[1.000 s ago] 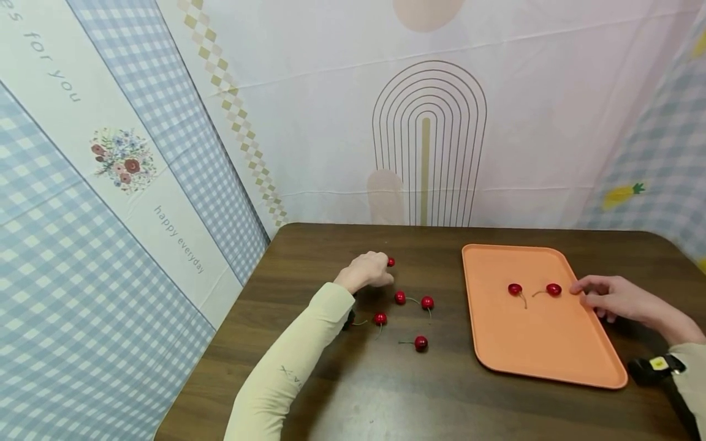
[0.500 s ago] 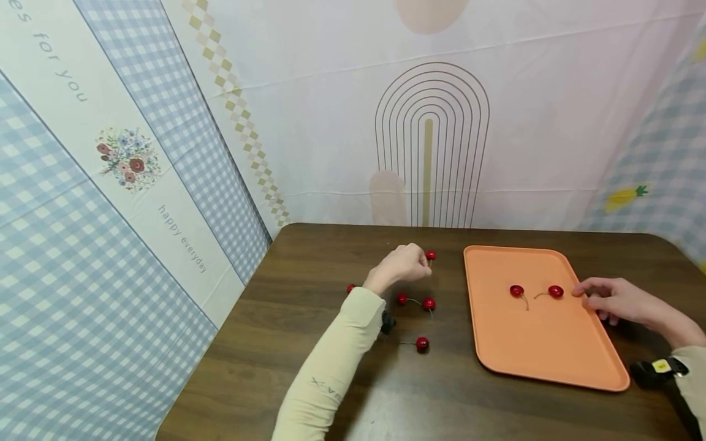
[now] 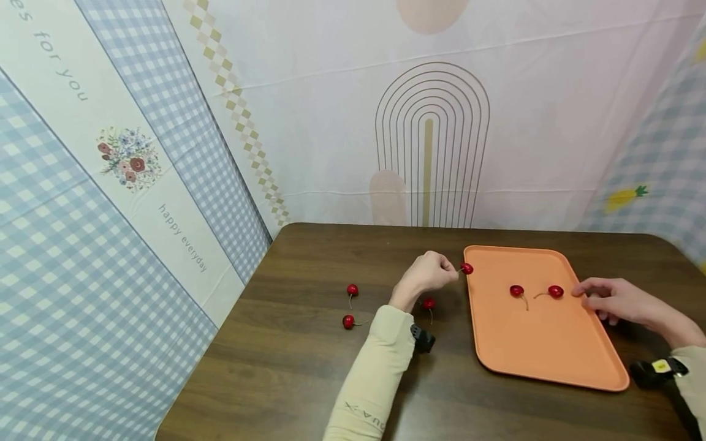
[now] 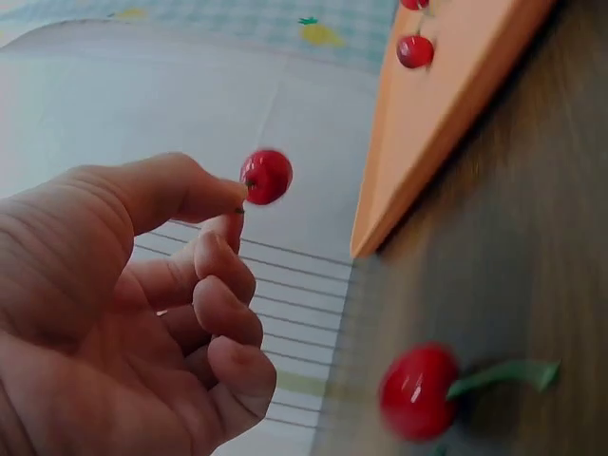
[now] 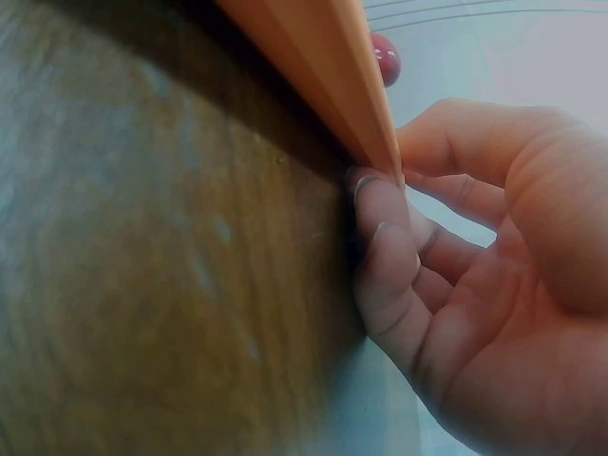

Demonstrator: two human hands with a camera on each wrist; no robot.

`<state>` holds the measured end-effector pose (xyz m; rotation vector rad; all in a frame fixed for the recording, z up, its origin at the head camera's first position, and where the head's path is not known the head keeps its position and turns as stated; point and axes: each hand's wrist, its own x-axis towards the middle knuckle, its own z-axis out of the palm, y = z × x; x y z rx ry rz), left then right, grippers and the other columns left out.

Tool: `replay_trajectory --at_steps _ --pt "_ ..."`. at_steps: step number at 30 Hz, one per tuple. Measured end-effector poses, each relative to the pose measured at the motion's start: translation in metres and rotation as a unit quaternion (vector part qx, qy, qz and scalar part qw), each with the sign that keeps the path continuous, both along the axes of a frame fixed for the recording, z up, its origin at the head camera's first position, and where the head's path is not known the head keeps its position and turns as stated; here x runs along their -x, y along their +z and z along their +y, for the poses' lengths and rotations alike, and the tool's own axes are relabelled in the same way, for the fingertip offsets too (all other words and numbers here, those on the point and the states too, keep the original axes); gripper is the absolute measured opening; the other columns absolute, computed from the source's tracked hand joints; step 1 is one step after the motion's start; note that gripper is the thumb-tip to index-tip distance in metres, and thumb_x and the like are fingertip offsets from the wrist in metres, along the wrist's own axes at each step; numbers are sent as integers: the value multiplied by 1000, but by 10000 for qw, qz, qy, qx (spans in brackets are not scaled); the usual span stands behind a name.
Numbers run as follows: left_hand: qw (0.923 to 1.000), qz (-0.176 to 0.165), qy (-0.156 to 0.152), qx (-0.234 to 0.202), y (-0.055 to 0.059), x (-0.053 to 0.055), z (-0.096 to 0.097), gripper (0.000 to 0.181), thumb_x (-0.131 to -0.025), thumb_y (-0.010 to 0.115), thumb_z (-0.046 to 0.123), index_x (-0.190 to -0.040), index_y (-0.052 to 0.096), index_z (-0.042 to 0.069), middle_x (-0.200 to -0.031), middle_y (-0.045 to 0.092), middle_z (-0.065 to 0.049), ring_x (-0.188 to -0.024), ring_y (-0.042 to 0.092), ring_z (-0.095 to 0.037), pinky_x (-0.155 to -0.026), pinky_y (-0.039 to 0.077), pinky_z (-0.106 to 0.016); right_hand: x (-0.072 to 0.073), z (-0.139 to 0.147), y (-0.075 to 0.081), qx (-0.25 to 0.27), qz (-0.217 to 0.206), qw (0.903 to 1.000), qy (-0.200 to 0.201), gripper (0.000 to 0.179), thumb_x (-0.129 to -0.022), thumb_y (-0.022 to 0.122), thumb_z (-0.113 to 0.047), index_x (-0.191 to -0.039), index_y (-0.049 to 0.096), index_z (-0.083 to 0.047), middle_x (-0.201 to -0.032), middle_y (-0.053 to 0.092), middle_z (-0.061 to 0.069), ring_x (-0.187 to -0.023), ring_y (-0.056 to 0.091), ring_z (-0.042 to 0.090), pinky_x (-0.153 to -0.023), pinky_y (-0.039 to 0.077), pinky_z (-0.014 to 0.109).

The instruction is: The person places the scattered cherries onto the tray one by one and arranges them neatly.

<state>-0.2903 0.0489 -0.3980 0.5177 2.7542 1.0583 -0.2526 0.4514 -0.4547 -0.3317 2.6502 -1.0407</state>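
Observation:
My left hand (image 3: 427,277) pinches a red cherry (image 4: 267,177) by its stem between thumb and forefinger. In the head view this cherry overlaps the left rim of the orange tray (image 3: 535,349). Two cherries lie on the tray, one near the middle (image 3: 516,291) and another (image 3: 555,292) towards the right rim. At that right rim, my right hand (image 3: 623,298) grips the tray; the right wrist view shows the thumb on one side of the edge and curled fingers on the other.
On the brown wooden table (image 3: 287,367), two cherries, an upper one (image 3: 352,290) and a lower one (image 3: 349,321), lie left of my left forearm. Another cherry (image 3: 429,303) lies just right of that wrist. A printed cloth (image 3: 325,122) hangs behind the table.
My left hand has moved right across the table, carrying a cherry from the back left to the tray's left rim. Its forearm now covers some table cherries. The right hand stays at the tray.

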Motion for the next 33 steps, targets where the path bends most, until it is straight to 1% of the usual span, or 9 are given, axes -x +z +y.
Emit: replay_trajectory --at_steps 2,6,9,13,18,21,23,26,33 --pt "9996 -121 186 -171 -2 -2 5 14 -88 66 23 -77 72 16 -69 59 11 -62 49 -7 -58 39 -22 0 0 0 48 -25 10000 10 25 -98 57 -17 -115 59 1 -75 54 -3 -60 53 15 -52 48 29" --pt "9977 -341 486 -340 -7 -6 16 18 -90 66 26 -80 73 12 -69 57 9 -62 48 -10 -56 37 -25 1 0 -1 97 -127 9999 -11 25 -99 57 -18 -116 59 0 -75 55 -3 -61 54 16 -53 48 29" --pt "9961 -339 730 -353 -9 -9 24 16 -89 67 26 -78 72 15 -71 58 9 -66 50 -10 -59 39 -26 2 0 -1 46 -112 9999 -1 27 -99 57 -17 -117 58 2 -75 55 -2 -61 54 15 -53 48 29" --pt "9930 -374 1060 -349 -11 -14 36 15 -87 70 26 -73 68 21 -74 60 11 -70 53 -9 -63 43 -25 2 0 -1 -34 -52 10000 -14 28 -99 56 -17 -118 57 4 -75 54 -2 -61 53 15 -53 47 28" --pt "9897 -348 1387 -105 -17 -19 54 26 -85 73 30 -62 66 21 -63 59 11 -61 51 -9 -55 41 -25 1 0 0 -50 -81 9999 -61 28 -99 57 -18 -118 57 3 -76 55 -2 -61 53 15 -53 48 28" --pt "9873 -421 1531 81 -22 -21 64 32 -83 75 35 -56 65 19 -56 56 9 -56 51 -11 -52 40 -27 0 1 -1 -41 -100 9999 -53 27 -99 56 -18 -117 58 2 -75 55 -2 -61 53 15 -53 48 28" --pt "9860 -483 1582 218 -26 -22 69 37 -83 75 36 -53 61 18 -54 54 7 -55 50 -12 -50 39 -28 0 1 -2 -52 -95 9999 -47 27 -99 56 -18 -117 58 2 -75 55 -2 -61 53 15 -53 48 28" --pt "9844 -568 1625 353 -30 -22 72 39 -83 73 37 -52 57 18 -56 53 5 -56 51 -14 -50 39 -30 0 1 -2 -47 -107 9999 -45 29 -99 56 -18 -119 57 3 -76 55 -2 -61 53 16 -53 48 29" --pt "9840 -773 1529 489 -36 -19 74 38 -83 72 35 -53 55 17 -60 53 2 -58 50 -17 -51 39 -32 0 0 1 -10 -102 9999 22 33 -99 56 -19 -121 55 6 -75 55 -1 -61 54 17 -54 48 29"
